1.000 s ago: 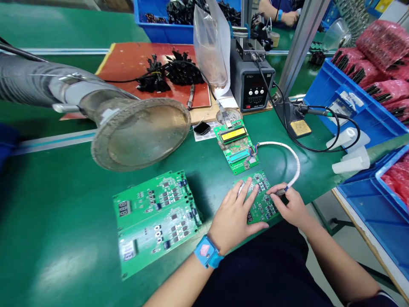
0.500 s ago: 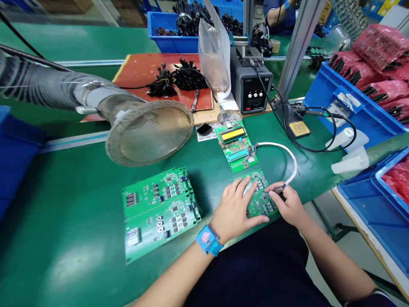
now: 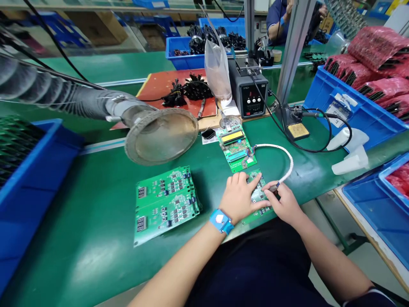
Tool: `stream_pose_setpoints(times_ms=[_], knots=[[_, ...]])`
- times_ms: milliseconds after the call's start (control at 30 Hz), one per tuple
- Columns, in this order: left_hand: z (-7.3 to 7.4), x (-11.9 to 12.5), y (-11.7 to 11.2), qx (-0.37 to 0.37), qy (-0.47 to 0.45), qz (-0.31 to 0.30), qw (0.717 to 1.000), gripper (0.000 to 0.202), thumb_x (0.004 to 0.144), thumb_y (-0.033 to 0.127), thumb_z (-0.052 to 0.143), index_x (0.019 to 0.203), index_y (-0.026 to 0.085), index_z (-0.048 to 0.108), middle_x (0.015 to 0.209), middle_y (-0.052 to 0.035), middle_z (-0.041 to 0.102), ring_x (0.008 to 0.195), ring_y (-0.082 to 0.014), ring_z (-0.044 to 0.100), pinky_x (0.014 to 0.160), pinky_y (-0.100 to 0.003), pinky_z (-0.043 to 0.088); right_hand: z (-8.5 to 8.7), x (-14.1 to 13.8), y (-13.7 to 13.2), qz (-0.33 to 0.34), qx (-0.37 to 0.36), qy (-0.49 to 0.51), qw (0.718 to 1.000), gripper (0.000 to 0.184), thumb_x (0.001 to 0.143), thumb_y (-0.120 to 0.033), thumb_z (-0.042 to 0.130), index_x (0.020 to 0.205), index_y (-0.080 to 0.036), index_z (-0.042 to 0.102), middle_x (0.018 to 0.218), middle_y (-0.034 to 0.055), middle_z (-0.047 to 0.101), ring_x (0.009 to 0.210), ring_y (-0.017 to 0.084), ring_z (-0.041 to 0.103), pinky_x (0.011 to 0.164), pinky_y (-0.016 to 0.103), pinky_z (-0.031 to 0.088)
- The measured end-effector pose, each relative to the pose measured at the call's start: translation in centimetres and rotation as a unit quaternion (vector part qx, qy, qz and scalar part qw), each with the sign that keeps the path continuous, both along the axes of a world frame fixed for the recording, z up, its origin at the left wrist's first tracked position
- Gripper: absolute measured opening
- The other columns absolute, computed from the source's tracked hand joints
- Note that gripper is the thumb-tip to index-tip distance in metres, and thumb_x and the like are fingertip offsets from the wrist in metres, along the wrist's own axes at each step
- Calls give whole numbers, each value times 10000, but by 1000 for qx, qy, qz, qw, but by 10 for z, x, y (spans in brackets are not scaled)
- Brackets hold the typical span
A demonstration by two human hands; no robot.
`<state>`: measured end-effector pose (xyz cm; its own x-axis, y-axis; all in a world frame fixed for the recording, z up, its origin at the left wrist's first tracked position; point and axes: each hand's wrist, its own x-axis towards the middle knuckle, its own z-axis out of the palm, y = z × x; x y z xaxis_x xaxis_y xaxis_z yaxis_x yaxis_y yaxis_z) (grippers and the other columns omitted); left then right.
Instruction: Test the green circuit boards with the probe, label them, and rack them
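Green bench [image 3: 96, 260] sits differently in frame: the head has swung left, so the left blue bin [image 3: 47, 166] shows its racked boards. Left hand [image 3: 238, 196] now lies bunched over the circuit board [image 3: 258, 195], palm down, index and thumb spread, pressing rather than gripping; the board's digit display, visible a second ago, is out of sight. Blue light [image 3: 240, 141] shows on the display board [image 3: 236, 148], absent a second ago; probably the probing is registering.

Around: extraction hood [image 3: 162, 134] to the left, clear of both hands. Stack of boards [image 3: 166, 204] beside the left forearm. Soldering station [image 3: 252, 96] behind the display board.

Right hand [image 3: 286, 204], fingertips closed in a pinch, holds the probe [image 3: 274, 187] over the circuit board, near the bench's front edge. White cable [image 3: 289, 164] arches free. Fingers obscure the contact; cannot tell where the tip lands.
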<state>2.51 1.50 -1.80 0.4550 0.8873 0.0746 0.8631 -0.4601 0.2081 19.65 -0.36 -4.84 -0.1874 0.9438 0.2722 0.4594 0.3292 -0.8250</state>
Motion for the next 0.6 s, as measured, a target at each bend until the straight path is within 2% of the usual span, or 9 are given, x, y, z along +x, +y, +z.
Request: stream_pose_setpoints(times_ms=[367, 433, 533, 600], knots=[[-2, 1, -1, 8, -10, 3, 1000, 827, 717, 784, 432, 1345, 249, 494, 1006, -148, 514, 963, -334, 456, 804, -447, 368, -6, 0, 1, -9, 2, -13, 1000, 111, 879, -249, 488, 910, -192, 578, 876, 71, 648, 815, 204, 596, 739, 335, 479], [-5, -1, 0, 9, -26, 7, 1000, 876, 710, 787, 440, 1368, 210, 462, 1019, -151, 519, 969, -331, 465, 820, -455, 379, -6, -1, 1, -11, -3, -11, 1000, 109, 878, -253, 491, 912, -194, 576, 881, 69, 648, 818, 202, 598, 746, 335, 481], [-11, -7, -1, 10, -54, 17, 998, 1019, 686, 806, 449, 1388, 69, 397, 1059, -178, 531, 996, -326, 482, 874, -466, 392, -5, -2, 0, -11, -10, -4, 1000, 111, 882, -253, 484, 913, -193, 573, 884, 67, 647, 822, 199, 601, 758, 336, 482], [-14, -12, -3, 8, -70, 10, 998, 1053, 657, 823, 465, 1369, 50, 407, 1115, -188, 539, 1044, -322, 491, 922, -463, 391, -3, -3, -1, -15, -18, -5, 1000, 119, 884, -254, 481, 916, -192, 577, 887, 70, 645, 834, 203, 600, 762, 340, 481]])
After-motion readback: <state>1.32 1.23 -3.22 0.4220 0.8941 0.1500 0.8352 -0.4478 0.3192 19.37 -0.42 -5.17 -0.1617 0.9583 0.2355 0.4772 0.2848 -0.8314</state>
